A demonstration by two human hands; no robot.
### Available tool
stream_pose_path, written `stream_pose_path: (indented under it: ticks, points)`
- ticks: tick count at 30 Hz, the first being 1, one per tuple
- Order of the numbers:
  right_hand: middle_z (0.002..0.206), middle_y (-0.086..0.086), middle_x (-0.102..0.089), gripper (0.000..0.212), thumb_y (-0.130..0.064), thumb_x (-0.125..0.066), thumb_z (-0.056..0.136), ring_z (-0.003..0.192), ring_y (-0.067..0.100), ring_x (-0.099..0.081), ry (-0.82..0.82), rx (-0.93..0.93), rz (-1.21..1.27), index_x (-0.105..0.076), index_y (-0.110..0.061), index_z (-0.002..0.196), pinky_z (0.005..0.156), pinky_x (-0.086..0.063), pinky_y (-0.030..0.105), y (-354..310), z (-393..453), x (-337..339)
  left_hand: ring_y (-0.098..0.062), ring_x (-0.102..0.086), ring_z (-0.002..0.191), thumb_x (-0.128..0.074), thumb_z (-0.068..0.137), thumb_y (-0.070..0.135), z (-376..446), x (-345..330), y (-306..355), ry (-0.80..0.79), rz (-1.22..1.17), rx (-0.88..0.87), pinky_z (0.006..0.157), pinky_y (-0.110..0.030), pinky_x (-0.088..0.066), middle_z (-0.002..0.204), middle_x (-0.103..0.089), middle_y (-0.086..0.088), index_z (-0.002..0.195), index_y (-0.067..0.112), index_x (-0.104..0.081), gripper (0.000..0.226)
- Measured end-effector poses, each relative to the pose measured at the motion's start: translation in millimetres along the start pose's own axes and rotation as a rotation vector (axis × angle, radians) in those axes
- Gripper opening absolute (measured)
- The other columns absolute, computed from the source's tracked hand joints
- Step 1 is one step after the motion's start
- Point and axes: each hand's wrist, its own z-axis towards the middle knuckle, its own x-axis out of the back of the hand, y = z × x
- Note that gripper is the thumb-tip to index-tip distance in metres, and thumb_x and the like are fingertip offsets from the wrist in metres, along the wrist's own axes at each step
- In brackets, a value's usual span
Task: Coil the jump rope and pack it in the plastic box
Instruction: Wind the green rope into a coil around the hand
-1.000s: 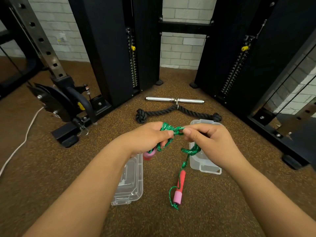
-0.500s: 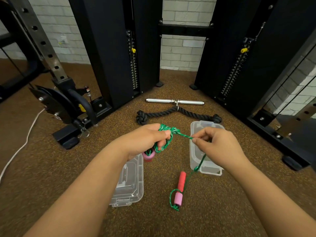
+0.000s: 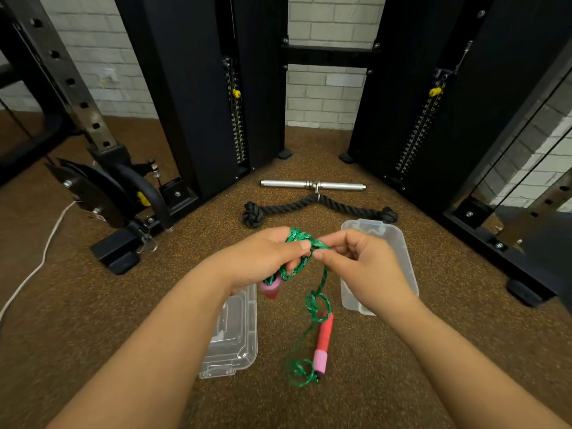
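A green jump rope is bunched in loops in my left hand, and one red and pink handle pokes out below that fist. My right hand pinches the rope right beside the bundle, fingertips almost touching my left hand. From there a loose strand hangs down, kinks into a small loop and runs to the other red and pink handle, which lies on the floor. The clear plastic box stands open on the floor under my right hand. Its clear lid lies under my left forearm.
A black triceps rope and a chrome bar lie on the brown rubber floor beyond the hands. Black cable machine columns stand behind on both sides. A rack foot and a white cord are at the left.
My right hand pulled a strand out to the right, then came back to the bundle in my left hand. The hanging strand now shows a small loop above the floor handle.
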Motion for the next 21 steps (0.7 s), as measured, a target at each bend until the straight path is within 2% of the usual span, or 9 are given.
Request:
stream_pose_path:
  ticks: [2, 4, 6, 8, 10, 12, 15, 18, 21]
  points:
    - [0.075, -0.009, -0.064, 0.006, -0.025, -0.069, 0.083, 0.070, 0.005, -0.057, -0.101, 0.137, -0.357, -0.070, -0.028, 0.088, 0.071, -0.052, 0.032, 1, 0, 9, -0.022, -0.040, 0.064, -0.053, 0.092, 0.039, -1, 0, 1, 0.001, 0.017, 0.031, 0.062, -0.037, -0.034, 0.065, -0.053, 0.002, 0.089, 0.005, -0.056, 0.034]
    - [0.087, -0.006, -0.063, 0.013, -0.024, -0.062, 0.088, 0.082, 0.008, -0.057, -0.242, 0.241, -0.604, -0.071, -0.026, 0.098, 0.079, -0.049, 0.033, -1, -1, 14, -0.021, -0.037, 0.057, -0.051, 0.096, 0.033, 0, -3, 2, -0.002, 0.058, 0.080, 0.052, -0.031, -0.029, 0.068, -0.050, -0.002, 0.100, -0.003, -0.050, 0.036]
    - [0.096, -0.002, -0.063, 0.019, -0.016, -0.056, 0.092, 0.091, 0.009, -0.057, -0.345, 0.200, -0.540, -0.070, -0.026, 0.102, 0.086, -0.047, 0.030, -2, -2, 18, -0.018, -0.037, 0.052, -0.050, 0.096, 0.033, 0, -4, 1, -0.026, 0.065, 0.096, 0.049, -0.029, -0.029, 0.068, -0.050, -0.001, 0.099, 0.000, -0.050, 0.033]
    - [0.096, 0.002, -0.065, 0.025, -0.009, -0.048, 0.096, 0.089, 0.011, -0.060, -0.380, -0.015, -0.173, -0.068, -0.023, 0.100, 0.086, -0.046, 0.034, -7, -3, 20, -0.018, -0.038, 0.056, -0.052, 0.095, 0.035, -1, -3, 1, -0.045, -0.019, 0.082, 0.053, -0.031, -0.031, 0.064, -0.050, 0.003, 0.094, 0.007, -0.052, 0.029]
    - [0.084, 0.003, -0.063, 0.029, -0.003, -0.040, 0.097, 0.071, 0.012, -0.061, -0.383, -0.222, 0.199, -0.066, -0.015, 0.099, 0.075, -0.045, 0.034, -9, -4, 14, -0.019, -0.042, 0.064, -0.053, 0.092, 0.039, -1, -2, 3, -0.027, -0.052, 0.046, 0.064, -0.035, -0.035, 0.061, -0.052, 0.006, 0.094, 0.004, -0.056, 0.035]
    - [0.072, 0.000, -0.057, 0.030, -0.006, -0.038, 0.097, 0.053, 0.008, -0.049, -0.323, -0.293, 0.322, -0.067, -0.013, 0.099, 0.061, -0.043, 0.025, -10, -4, 8, -0.013, -0.045, 0.063, -0.052, 0.095, 0.033, -2, -1, 4, -0.004, -0.071, 0.033, 0.071, -0.032, -0.037, 0.059, -0.051, 0.009, 0.102, -0.002, -0.057, 0.036]
    - [0.063, -0.009, -0.050, 0.018, -0.026, -0.054, 0.093, 0.045, 0.000, -0.041, -0.216, -0.216, 0.168, -0.068, -0.023, 0.104, 0.047, -0.036, 0.016, -15, -5, 6, -0.009, -0.045, 0.059, -0.050, 0.097, 0.027, -4, 3, 3, -0.003, -0.123, 0.035, 0.073, -0.028, -0.037, 0.057, -0.049, 0.010, 0.087, 0.009, -0.055, 0.021]
    - [0.068, -0.013, -0.065, 0.017, -0.032, -0.063, 0.088, 0.058, 0.002, -0.059, -0.153, -0.092, -0.129, -0.071, -0.028, 0.102, 0.057, -0.047, 0.018, -17, -4, 15, -0.010, -0.045, 0.060, -0.050, 0.097, 0.027, -6, 10, 2, 0.015, -0.164, 0.039, 0.072, -0.028, -0.037, 0.057, -0.049, 0.008, 0.076, 0.017, -0.052, 0.023]
    - [0.045, -0.033, -0.052, 0.019, -0.030, -0.059, 0.091, 0.051, -0.017, -0.052, -0.169, -0.037, -0.269, -0.071, -0.026, 0.105, 0.050, -0.038, 0.006, -16, -4, 20, -0.009, -0.045, 0.060, -0.049, 0.097, 0.026, -6, 13, 4, 0.010, -0.177, 0.059, 0.070, -0.029, -0.035, 0.057, -0.049, 0.007, 0.076, 0.018, -0.053, 0.023]
